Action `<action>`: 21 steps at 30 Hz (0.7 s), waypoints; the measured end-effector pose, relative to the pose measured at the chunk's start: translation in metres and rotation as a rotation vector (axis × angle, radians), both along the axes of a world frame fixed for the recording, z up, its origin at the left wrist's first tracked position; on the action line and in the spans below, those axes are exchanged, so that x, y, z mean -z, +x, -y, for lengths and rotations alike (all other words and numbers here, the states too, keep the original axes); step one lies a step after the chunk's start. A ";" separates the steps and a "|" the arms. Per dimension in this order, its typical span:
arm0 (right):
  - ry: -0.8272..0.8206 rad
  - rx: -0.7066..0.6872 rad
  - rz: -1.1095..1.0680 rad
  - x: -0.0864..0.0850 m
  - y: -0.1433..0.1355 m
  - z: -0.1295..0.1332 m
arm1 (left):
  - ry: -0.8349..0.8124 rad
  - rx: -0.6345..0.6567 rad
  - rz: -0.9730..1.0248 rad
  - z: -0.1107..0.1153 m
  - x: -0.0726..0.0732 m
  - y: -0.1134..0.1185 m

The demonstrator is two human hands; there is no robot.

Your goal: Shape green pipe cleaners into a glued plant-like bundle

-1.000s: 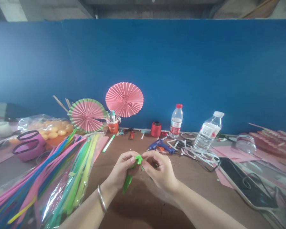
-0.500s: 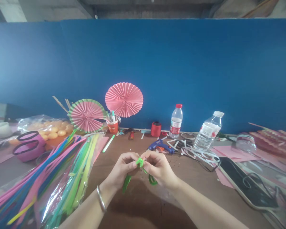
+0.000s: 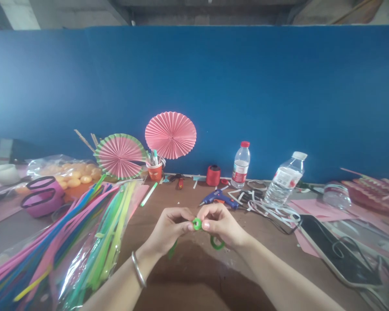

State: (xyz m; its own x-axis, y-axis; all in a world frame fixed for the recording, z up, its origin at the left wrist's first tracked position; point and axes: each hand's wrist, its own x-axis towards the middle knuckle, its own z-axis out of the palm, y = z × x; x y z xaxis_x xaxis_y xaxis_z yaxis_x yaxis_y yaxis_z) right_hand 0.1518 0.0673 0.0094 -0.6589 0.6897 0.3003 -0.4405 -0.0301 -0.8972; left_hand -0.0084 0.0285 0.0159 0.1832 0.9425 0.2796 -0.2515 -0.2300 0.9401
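Note:
Above the brown table, a bright green pipe cleaner [image 3: 197, 223] is bent into a small ring between my two hands. My left hand [image 3: 171, 229] pinches its left side with thumb and index finger, and a green end hangs below the palm. From the other side, my right hand [image 3: 225, 226] pinches the same ring between thumb and fingertip. A larger green loop [image 3: 217, 243] dangles under the right fingers. Behind the hands, a blue hot glue gun [image 3: 219, 198] lies on the table.
Bagged pipe cleaners [image 3: 106, 233] cover the left side. Further back stand pink paper fans [image 3: 170, 134], a cup of markers [image 3: 154, 172] and a red spool [image 3: 213, 176]. Water bottles [image 3: 283, 179], white cords [image 3: 275, 209] and a phone-like black device [image 3: 337, 250] occupy the right.
The green piece between my fingertips has turned and now shows as a rounded ring. Both hands have shifted slightly to the right in view, as the camera view moved a little.

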 end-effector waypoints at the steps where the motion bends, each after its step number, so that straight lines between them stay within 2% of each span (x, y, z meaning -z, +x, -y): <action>1: -0.011 -0.001 -0.010 0.002 0.000 -0.001 | -0.009 -0.012 0.003 0.000 0.000 0.001; 10: -0.079 0.028 -0.034 0.019 0.000 -0.007 | -0.072 -0.119 -0.022 0.003 0.001 0.004; 21: -0.070 0.042 -0.066 0.023 0.000 -0.008 | -0.057 -0.107 -0.041 0.004 0.001 0.005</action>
